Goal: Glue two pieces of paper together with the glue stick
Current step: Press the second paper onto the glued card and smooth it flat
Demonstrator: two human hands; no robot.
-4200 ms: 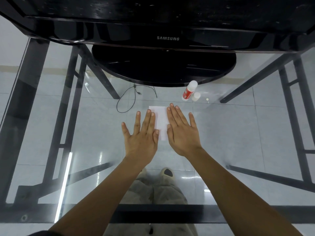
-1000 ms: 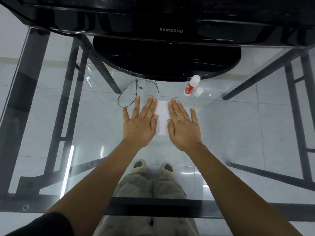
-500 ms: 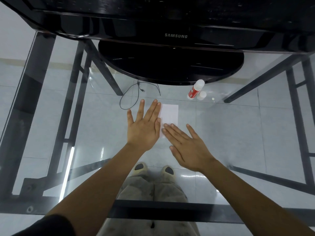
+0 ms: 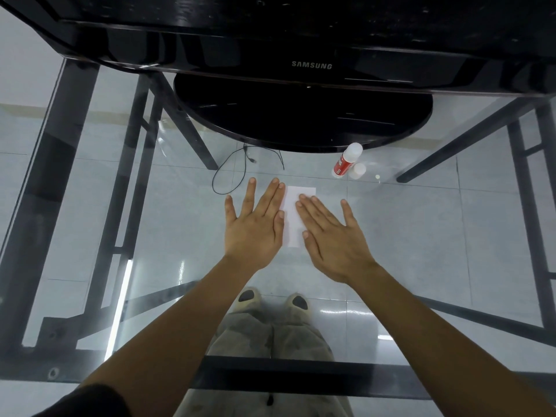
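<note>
"SAMSUNG" on the monitor (image 4: 312,65)

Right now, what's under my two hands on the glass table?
White paper lies flat on the glass table. The left hand covers its left edge, the right hand its right side. Whether it is one sheet or two stacked cannot be seen.

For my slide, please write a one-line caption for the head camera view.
Both hands, left hand and right hand, press flat on white paper on a glass table; glue stick stands beyond.
</note>
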